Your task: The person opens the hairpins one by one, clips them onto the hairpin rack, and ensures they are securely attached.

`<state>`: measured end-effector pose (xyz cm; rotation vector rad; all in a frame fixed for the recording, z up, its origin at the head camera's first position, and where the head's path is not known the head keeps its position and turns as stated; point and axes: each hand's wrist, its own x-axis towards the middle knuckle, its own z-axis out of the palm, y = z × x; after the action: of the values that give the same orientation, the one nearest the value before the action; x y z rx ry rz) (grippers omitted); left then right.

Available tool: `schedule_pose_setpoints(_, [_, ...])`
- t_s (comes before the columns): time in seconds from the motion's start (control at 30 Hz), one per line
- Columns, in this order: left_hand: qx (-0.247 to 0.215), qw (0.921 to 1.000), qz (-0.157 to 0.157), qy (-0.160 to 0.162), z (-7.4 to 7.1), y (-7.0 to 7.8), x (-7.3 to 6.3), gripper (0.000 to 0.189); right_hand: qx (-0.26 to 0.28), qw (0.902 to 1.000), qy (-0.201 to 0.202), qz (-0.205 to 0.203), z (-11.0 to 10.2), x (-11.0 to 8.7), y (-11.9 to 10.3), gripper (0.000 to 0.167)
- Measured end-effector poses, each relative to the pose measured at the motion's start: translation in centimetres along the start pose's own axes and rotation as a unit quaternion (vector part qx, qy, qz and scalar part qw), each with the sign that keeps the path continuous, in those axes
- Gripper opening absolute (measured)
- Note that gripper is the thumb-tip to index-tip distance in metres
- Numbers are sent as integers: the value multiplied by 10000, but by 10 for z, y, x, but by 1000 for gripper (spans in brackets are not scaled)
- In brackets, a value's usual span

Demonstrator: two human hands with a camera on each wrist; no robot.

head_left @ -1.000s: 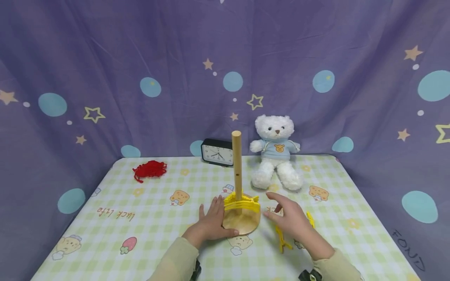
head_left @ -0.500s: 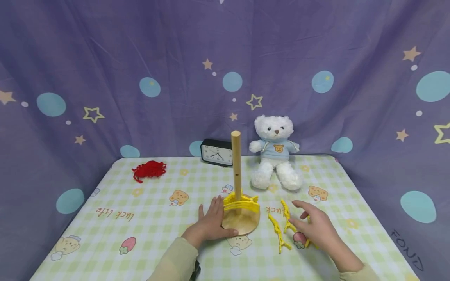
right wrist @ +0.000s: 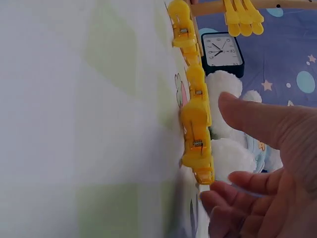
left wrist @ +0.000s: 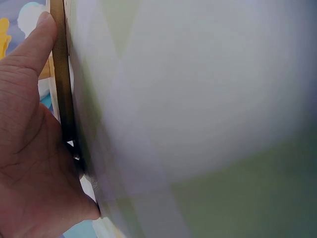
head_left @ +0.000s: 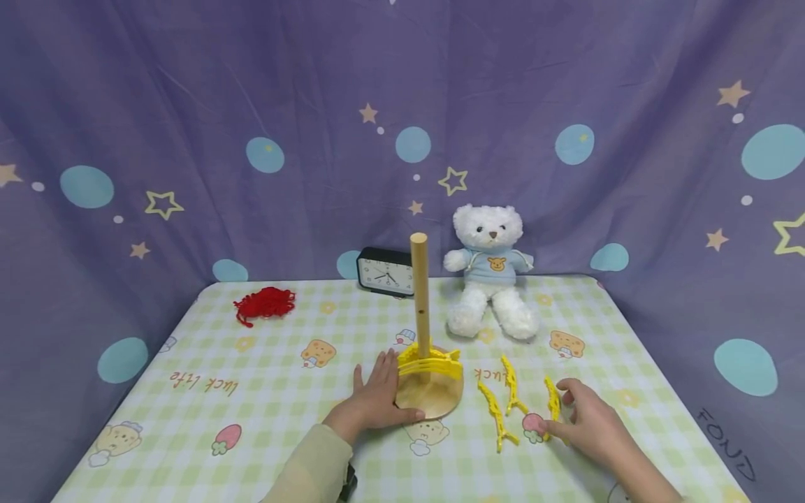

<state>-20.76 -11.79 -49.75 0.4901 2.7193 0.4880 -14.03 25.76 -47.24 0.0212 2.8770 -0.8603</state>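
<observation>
My left hand [head_left: 375, 399] rests with fingers spread against the left edge of a round wooden base [head_left: 434, 404], its thumb at the front rim. An upright wooden post [head_left: 422, 300] rises from that base. Several yellow clips [head_left: 434, 366] sit around the post's foot. To the right, three yellow spring clips lie on the cloth: a left one [head_left: 494, 412], a middle one [head_left: 511, 384] and a right one [head_left: 553, 405]. My right hand [head_left: 590, 418] hovers at the right clip, thumb and fingers parted on either side of it. The right wrist view shows a gap between thumb [right wrist: 247, 116] and clip.
A white teddy bear [head_left: 490, 269] in a blue top sits at the back, right of a black-framed clock [head_left: 383, 271]. Red yarn [head_left: 265, 304] lies at the back left. A checked cloth [head_left: 283, 405] covers the table, with a purple curtain [head_left: 302, 84] behind.
My right hand has moved right and toward me, from beside the wooden base, over the middle clip, to the right clip. My left hand stays at the base.
</observation>
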Motion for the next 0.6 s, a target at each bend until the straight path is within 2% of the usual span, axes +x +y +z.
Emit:
schedule_pose_setpoints(0.27, [-61, 9999, -47, -104, -8, 7, -6, 121, -518, 9976, -300, 338, 6, -4, 3, 77])
schedule_pose_setpoints(0.43, [-115, 9999, 6, -77, -13, 13, -12, 118, -810, 9960, -275, 255, 11, -8, 4, 60])
schedule_pose_setpoints(0.6, [-81, 9999, 16, -57, -12, 12, -12, 118, -873, 9962, -62, 26, 10, -10, 3, 50])
